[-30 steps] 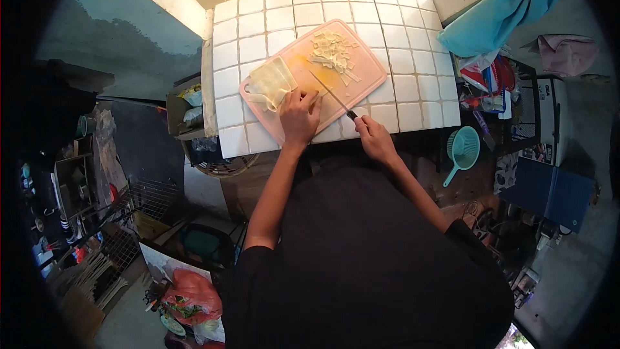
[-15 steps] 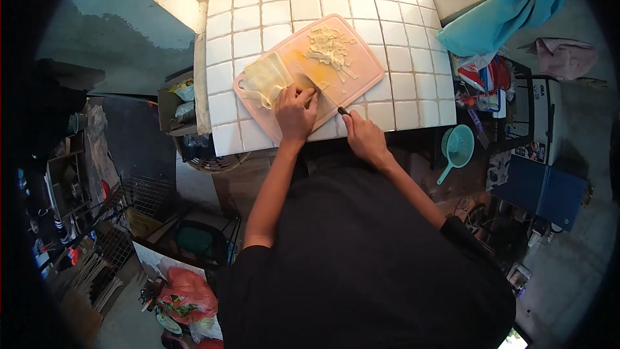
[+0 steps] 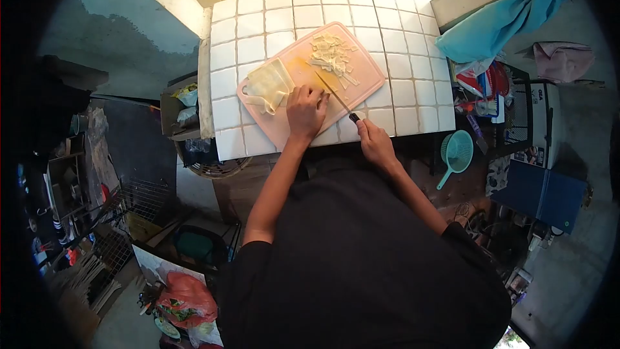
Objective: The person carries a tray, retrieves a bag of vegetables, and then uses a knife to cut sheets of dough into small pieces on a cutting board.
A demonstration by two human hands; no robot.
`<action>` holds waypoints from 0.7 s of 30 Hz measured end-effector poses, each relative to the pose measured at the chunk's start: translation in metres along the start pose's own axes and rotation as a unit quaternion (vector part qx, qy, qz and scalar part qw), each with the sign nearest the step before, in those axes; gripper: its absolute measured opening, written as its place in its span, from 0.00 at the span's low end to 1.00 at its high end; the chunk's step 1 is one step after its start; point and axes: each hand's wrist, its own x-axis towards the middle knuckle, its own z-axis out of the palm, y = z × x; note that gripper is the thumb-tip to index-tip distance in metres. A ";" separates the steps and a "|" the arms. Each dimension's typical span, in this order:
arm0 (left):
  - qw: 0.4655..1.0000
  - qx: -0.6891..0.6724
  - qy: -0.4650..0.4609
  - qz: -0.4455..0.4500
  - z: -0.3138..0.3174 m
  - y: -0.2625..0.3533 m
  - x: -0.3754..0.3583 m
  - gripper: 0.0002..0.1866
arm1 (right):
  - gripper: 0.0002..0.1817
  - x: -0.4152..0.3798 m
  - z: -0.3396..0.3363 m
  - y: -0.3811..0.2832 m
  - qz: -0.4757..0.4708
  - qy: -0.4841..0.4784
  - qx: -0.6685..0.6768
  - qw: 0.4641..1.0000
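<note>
A counter surfaced with white tiles is stood over by the person, by whom a black shirt is worn. A turquoise cloth is draped beside the counter's far right corner, with a pink cloth hung farther right. On the counter, a pink cutting board is laid at a slant. To the right, below counter level, a dark blue folder is seen; at the lower left, a red plastic bag is set on a pale surface. A green colander with a handle is placed just beside the counter's near right corner.

The board's near edge is crossed by the left hand, whose fingers are bent and held close together beside the sheets; whether anything is pinched beneath them cannot be told. By the right hand, the black handle of a knife is gripped, its fingers closed around it. Thin pale yellow sheets are laid on the board's left part, and cut strips are heaped at its far right part. The knife's narrow blade is angled across the board, between the left hand and the strips.
</note>
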 end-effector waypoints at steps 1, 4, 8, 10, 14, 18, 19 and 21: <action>1.000 -0.005 0.008 -0.001 -0.001 0.001 0.000 0.10 | 0.22 0.000 0.000 0.000 -0.002 0.008 0.007 1.000; 1.000 -0.013 0.024 -0.002 -0.007 0.002 -0.004 0.12 | 0.22 0.000 0.000 -0.002 0.001 0.012 0.015 1.000; 1.000 -0.010 0.022 -0.006 -0.018 -0.001 -0.012 0.11 | 0.22 -0.007 0.002 -0.010 0.010 -0.014 0.002 1.000; 1.000 -0.012 0.018 -0.005 -0.015 -0.007 -0.015 0.10 | 0.22 -0.009 0.001 -0.018 0.014 -0.017 -0.008 1.000; 0.999 -0.028 0.025 -0.006 -0.015 -0.006 -0.015 0.07 | 0.22 -0.014 0.001 -0.029 0.031 -0.026 -0.047 0.998; 0.999 -0.039 0.023 -0.010 -0.015 -0.005 -0.016 0.07 | 0.23 -0.010 0.000 -0.033 0.022 -0.031 -0.077 0.996; 0.999 -0.044 0.027 -0.009 -0.015 -0.005 -0.016 0.06 | 0.23 -0.011 -0.003 -0.035 0.019 -0.037 -0.081 0.996; 0.998 -0.047 0.035 -0.005 -0.015 -0.007 -0.013 0.06 | 0.23 -0.013 -0.005 -0.033 0.012 -0.040 -0.085 0.996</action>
